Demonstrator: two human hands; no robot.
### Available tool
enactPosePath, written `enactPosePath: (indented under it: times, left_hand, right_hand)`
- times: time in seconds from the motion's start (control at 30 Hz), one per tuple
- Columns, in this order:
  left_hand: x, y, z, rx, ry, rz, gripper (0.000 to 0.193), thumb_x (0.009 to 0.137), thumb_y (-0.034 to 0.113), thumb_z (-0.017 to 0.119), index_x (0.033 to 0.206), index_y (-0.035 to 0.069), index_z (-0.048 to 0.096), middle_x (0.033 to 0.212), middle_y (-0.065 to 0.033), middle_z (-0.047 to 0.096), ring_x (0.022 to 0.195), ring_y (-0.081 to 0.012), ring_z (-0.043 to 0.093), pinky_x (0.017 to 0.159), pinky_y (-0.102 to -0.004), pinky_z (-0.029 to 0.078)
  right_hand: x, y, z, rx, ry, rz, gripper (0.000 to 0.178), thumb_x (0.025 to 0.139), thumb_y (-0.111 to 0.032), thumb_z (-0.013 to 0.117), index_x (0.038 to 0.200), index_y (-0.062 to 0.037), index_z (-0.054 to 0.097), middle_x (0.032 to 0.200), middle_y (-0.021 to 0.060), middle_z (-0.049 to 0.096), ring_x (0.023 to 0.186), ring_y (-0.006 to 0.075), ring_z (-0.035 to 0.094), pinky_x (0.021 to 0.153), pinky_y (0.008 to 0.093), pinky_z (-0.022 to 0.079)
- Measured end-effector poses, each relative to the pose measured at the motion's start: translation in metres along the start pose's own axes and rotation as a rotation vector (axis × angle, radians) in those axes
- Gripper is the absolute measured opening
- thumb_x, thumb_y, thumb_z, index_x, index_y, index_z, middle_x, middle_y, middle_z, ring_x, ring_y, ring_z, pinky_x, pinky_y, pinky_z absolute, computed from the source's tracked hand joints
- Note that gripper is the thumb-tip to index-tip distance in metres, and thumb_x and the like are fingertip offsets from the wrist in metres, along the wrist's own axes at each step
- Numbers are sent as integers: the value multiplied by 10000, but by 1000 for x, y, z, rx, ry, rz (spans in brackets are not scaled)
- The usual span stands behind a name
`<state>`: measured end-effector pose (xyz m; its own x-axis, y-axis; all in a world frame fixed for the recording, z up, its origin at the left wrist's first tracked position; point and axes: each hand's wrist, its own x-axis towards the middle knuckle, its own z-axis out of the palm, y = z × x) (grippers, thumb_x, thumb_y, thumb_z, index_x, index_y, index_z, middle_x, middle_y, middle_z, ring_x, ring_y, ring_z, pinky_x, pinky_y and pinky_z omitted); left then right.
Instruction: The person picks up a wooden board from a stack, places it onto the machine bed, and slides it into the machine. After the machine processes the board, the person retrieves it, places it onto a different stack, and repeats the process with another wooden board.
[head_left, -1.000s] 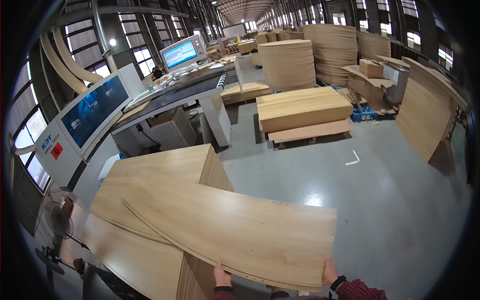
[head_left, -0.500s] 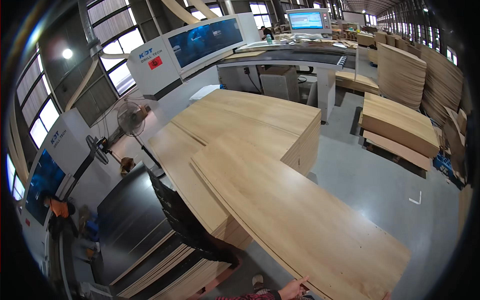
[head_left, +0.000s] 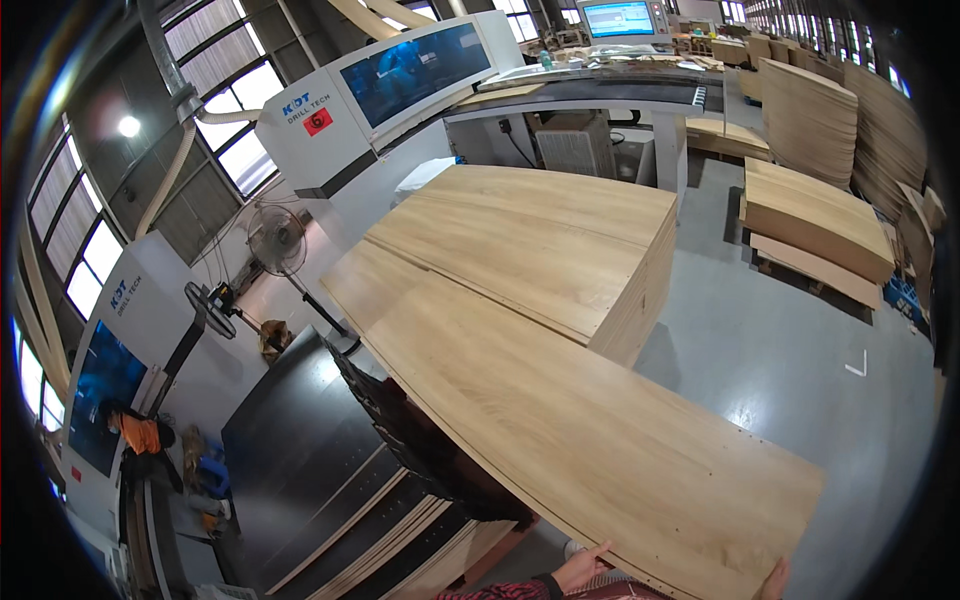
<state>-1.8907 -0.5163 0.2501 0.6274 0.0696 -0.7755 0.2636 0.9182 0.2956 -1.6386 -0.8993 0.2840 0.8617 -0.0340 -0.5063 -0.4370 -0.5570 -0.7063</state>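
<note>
The right hand (head_left: 775, 580) is mostly lost to me: only a strip of it shows against the near end of the long wooden board (head_left: 600, 430), the rest cut off below, so I can't tell how far its fingers are closed. The left hand (head_left: 582, 569) is clearer, closed on the board's left long edge near that same end, thumb on top, the other fingers hidden underneath.

The board runs away from both hands; its far end lies over the left part of a stack of boards (head_left: 540, 230), hiding what is below, while its near end juts out past the stack's near edge. A thin dark line separates it from the boards alongside. On the left, a pile of dark boards (head_left: 310, 440) slips partly out of sight behind it.

A standing fan (head_left: 275, 240) is beyond the pile, by a large white machine (head_left: 320, 150). A person in orange (head_left: 140, 432) bends at the far left, face hard to make out. Grey floor (head_left: 740, 370) stretches to the right.
</note>
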Motion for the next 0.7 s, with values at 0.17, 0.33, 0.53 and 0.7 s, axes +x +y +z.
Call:
enactPosePath:
  times: [0.17,0.33,0.53,0.7]
  left_hand:
    - [-24,48,-30,-5,23,82,385,868,300,547,1137,31,487,1048,-68,581,921,-167,567,769,-273,454]
    - [-57,96,-38,345,464,524,456,851,177,520,1240,4,356,1168,-144,503,1051,-246,498,896,-306,384]
    - [-26,159,-119,357,772,824,523,829,157,487,1245,-80,279,1290,-217,354,1197,-315,354,986,-332,276]
    - [-16,223,-165,545,885,904,582,828,173,465,1271,-127,234,1354,-253,258,1263,-331,262,1026,-338,224]
  right_hand:
    - [-9,3,55,81,-74,-190,519,925,-392,336,1182,47,441,1179,184,482,1087,265,447,918,338,345]
    - [-20,-3,108,-21,25,-208,436,892,-317,431,1158,26,475,1121,224,524,1031,334,494,879,394,391]
    - [-49,-33,196,663,-337,-172,500,943,-407,299,1201,3,420,1163,105,517,1032,221,514,875,320,406]
    - [-50,-61,253,473,-324,-175,363,904,-229,416,1148,38,449,1013,95,569,911,208,531,822,290,412]
